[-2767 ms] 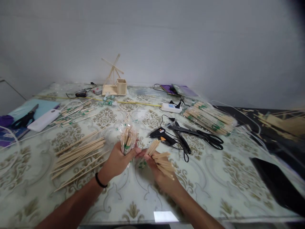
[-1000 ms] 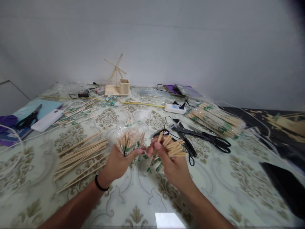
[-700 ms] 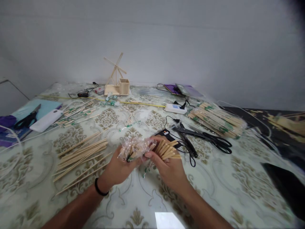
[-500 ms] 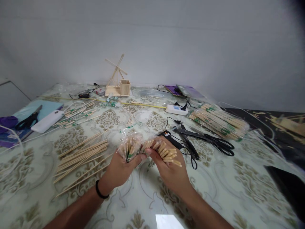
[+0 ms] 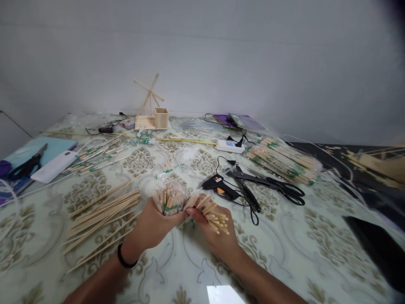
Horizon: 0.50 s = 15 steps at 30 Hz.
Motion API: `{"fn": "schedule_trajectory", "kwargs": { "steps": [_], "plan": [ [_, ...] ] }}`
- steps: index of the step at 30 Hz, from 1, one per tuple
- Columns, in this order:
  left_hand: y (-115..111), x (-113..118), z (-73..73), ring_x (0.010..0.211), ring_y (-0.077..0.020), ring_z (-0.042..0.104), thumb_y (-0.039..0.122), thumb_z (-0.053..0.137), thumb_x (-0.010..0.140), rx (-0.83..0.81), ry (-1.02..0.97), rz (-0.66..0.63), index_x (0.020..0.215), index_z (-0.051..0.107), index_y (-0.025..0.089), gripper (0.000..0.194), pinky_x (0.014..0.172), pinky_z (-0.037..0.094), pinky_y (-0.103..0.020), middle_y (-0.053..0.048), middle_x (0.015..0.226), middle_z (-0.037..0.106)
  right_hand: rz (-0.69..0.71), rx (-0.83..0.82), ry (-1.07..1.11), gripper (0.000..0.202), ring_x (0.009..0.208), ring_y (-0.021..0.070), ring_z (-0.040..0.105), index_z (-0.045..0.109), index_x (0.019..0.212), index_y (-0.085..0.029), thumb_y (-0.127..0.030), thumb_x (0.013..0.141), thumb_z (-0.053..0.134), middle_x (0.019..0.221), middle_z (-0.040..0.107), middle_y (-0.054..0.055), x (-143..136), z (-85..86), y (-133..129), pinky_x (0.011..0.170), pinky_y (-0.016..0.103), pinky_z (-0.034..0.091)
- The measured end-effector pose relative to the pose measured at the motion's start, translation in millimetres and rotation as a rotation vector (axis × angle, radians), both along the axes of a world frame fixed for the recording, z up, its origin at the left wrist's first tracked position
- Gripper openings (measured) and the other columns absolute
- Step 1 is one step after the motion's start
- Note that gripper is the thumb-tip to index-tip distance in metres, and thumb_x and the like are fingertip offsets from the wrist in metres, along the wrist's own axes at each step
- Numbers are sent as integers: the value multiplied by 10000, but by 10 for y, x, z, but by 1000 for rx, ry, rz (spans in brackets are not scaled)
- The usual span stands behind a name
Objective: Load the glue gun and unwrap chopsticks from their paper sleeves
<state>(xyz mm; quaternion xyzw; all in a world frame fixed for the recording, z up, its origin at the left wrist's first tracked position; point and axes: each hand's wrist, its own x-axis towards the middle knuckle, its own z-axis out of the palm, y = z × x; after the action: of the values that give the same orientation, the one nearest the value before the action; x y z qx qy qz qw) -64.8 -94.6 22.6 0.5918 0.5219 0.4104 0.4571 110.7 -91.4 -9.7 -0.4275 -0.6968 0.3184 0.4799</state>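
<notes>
My left hand (image 5: 158, 223) is closed around a bunch of wrapped chopsticks (image 5: 172, 198) in clear plastic with green print. Close beside it, my right hand (image 5: 218, 236) grips a second bunch of chopsticks (image 5: 217, 219), whose pale bare ends fan out toward me. My two thumbs nearly meet between the bunches. Whether the bunches are joined below is hidden by my fingers. Several loose wooden chopsticks (image 5: 104, 213) lie on the patterned tablecloth to the left of my left hand.
Beyond my right hand lie a glue gun (image 5: 220, 185) and large black scissors (image 5: 268, 181). A pack of wrapped chopsticks (image 5: 284, 160) rests at the right. A small stick windmill model (image 5: 161, 118) stands at the back. Left are a white power bank-like block (image 5: 55, 166) and scissors (image 5: 28, 162).
My view has turned slightly right, so things sit further left. My right hand has come down a little with its chopsticks, uncovering the glue gun. Both hands keep their hold.
</notes>
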Motion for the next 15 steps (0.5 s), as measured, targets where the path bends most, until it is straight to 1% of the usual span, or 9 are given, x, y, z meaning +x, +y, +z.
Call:
{"fn": "schedule_trajectory", "kwargs": {
  "steps": [3, 8, 12, 15],
  "plan": [
    [40, -34, -41, 949, -253, 747, 382, 778, 785, -7, 3, -28, 899, 788, 199, 216, 819, 615, -308, -32, 965, 821, 19, -19, 8, 211, 704, 205, 663, 712, 811, -217, -327, 968, 623, 801, 729, 44, -11, -34, 21, 677, 327, 536],
    [60, -50, -116, 1035, -260, 743, 333, 750, 805, -18, -8, -16, 1046, 791, 199, 279, 889, 608, -334, -39, 1068, 816, 61, -62, 5, 210, 689, 196, 647, 701, 826, -203, -343, 966, 631, 774, 709, 32, -12, 25, 94, 658, 311, 529],
    [53, -46, -122, 1084, -298, 729, 311, 749, 806, -2, -7, -39, 1064, 790, 185, 289, 899, 610, -373, -61, 1065, 817, 73, -56, 15, 233, 749, 207, 657, 687, 844, -214, -345, 1002, 575, 751, 691, 17, -19, 104, 133, 709, 315, 530],
    [60, -58, -117, 1065, -282, 737, 275, 737, 809, 15, -8, -65, 1097, 784, 208, 298, 917, 605, -370, -45, 1109, 809, 81, -40, 18, 278, 732, 201, 638, 662, 779, -216, -358, 1002, 575, 736, 666, 14, -39, 98, 152, 707, 317, 524]
  ]
}}
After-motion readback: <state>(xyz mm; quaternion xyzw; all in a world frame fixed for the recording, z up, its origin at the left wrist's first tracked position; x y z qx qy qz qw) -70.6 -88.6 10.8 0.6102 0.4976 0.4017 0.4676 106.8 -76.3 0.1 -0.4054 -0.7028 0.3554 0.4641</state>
